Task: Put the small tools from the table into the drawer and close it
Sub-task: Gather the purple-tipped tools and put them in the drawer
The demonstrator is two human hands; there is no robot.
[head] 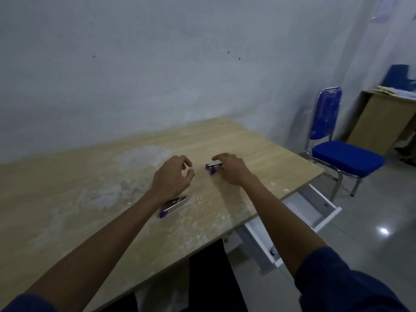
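Small tools, two silver-and-purple pieces, lie on the desk [258, 140]: one [213, 167] just beside the right hand [231, 168], grip wide, the other [173, 206] under the left wrist, left hand [173, 176] loosely curled and empty, the white drawer [315, 212] open.

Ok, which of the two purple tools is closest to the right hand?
The far tool, beside the right hand's fingers. The near tool lies under the left wrist.

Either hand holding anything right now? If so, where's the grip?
Nothing held. Left hand hovers open; right hand reaches over the small purple tool, fingers not closed on it.
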